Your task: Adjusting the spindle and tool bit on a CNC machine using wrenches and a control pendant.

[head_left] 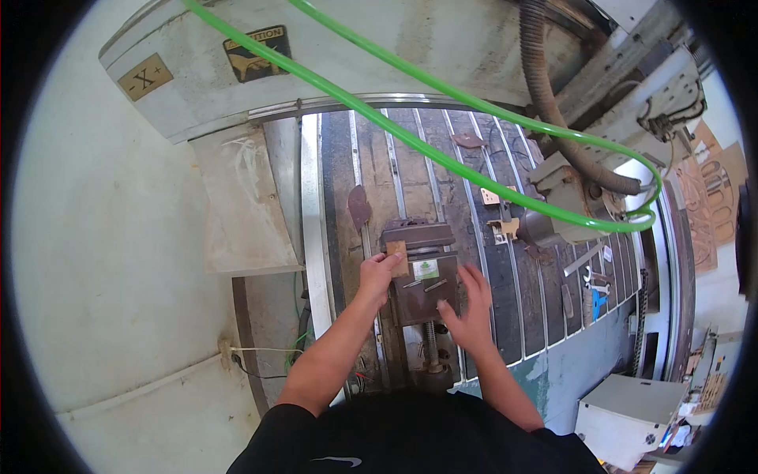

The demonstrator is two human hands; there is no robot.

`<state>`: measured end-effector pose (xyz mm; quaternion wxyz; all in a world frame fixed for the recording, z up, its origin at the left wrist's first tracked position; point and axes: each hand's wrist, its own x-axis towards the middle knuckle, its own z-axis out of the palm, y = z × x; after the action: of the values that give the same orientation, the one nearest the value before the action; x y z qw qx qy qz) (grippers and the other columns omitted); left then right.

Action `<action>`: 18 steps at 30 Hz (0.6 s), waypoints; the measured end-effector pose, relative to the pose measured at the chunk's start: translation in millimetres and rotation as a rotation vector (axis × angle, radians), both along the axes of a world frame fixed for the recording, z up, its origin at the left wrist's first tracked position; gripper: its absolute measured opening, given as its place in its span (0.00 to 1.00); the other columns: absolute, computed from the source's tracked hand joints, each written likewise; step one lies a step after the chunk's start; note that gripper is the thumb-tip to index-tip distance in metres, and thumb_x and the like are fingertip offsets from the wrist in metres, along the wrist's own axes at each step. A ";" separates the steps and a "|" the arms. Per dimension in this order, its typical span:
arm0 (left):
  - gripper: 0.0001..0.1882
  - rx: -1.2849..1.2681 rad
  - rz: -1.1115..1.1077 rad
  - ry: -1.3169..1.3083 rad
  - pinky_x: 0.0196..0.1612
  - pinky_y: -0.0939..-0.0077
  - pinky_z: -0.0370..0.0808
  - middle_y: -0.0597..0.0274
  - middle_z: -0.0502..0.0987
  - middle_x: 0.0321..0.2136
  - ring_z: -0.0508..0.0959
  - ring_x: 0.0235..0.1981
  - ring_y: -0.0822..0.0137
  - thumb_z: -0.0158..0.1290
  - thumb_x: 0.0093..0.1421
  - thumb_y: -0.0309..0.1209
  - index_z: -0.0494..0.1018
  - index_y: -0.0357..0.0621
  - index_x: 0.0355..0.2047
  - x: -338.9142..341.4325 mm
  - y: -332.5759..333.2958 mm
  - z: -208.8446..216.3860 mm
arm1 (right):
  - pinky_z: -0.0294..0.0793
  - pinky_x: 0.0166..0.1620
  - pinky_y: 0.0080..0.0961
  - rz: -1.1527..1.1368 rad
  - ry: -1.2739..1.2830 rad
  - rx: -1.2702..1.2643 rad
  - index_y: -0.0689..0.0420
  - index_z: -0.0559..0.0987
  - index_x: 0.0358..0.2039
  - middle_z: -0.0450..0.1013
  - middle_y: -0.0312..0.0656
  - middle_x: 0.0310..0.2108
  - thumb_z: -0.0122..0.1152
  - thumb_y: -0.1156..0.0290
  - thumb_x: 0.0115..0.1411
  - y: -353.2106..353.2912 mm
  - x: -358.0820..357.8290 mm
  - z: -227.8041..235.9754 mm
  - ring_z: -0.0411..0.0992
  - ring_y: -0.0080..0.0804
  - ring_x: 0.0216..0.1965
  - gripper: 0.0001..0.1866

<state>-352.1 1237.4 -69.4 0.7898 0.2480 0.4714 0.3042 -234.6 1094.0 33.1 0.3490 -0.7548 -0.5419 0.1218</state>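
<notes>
My left hand (377, 278) pinches a small tan rectangular block (397, 258), wood-like in look, at the left side of a brown metal machine vise (407, 306). Beside the vise's right edge is my right hand (467, 308), its fingers apart with nothing between them. On top of the vise, between the hands, lie a small white-and-green card (425, 269) and two slim metal pieces like bits, one silver (412, 284) and one darker (436, 285). The vise's threaded screw (432, 341) points toward me.
The vise stands on a slotted machine bed (466, 261). A green hose (371, 118) loops overhead to a spindle head (553, 221) at the right. Several wrenches (596, 284) lie near the bed's right end. A dark red flat piece (359, 207) lies left of the vise.
</notes>
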 end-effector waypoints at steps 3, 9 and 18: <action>0.11 0.014 0.035 0.064 0.32 0.78 0.68 0.60 0.75 0.27 0.73 0.27 0.71 0.56 0.48 0.28 0.73 0.33 0.31 6.4 0.0 4.9 | 0.53 0.56 0.38 -0.149 0.063 -0.096 0.62 0.60 0.53 0.56 0.54 0.53 0.59 0.66 0.47 -76.8 -18.8 -14.0 0.54 0.48 0.55 0.33; 0.08 0.005 0.097 -0.054 0.30 0.78 0.67 0.63 0.74 0.25 0.72 0.25 0.71 0.56 0.48 0.27 0.73 0.35 0.28 8.8 -0.7 9.1 | 0.61 0.50 0.31 -0.541 0.751 -0.317 0.67 0.62 0.50 0.64 0.51 0.45 0.58 0.63 0.52 -209.0 -76.5 -78.8 0.63 0.38 0.47 0.30; 0.09 0.153 0.134 -0.021 0.28 0.81 0.66 0.65 0.74 0.24 0.71 0.24 0.76 0.54 0.52 0.30 0.73 0.35 0.28 14.6 -9.5 -0.7 | 0.68 0.39 0.37 -0.284 0.658 -0.690 0.69 0.67 0.38 0.72 0.57 0.32 0.53 0.56 0.55 -191.3 -85.9 -62.7 0.71 0.49 0.37 0.25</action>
<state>-337.5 1228.0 -70.1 0.7513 0.2722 0.4541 0.3940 -320.5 902.6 -29.6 0.2445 -0.8143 -0.2229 0.4769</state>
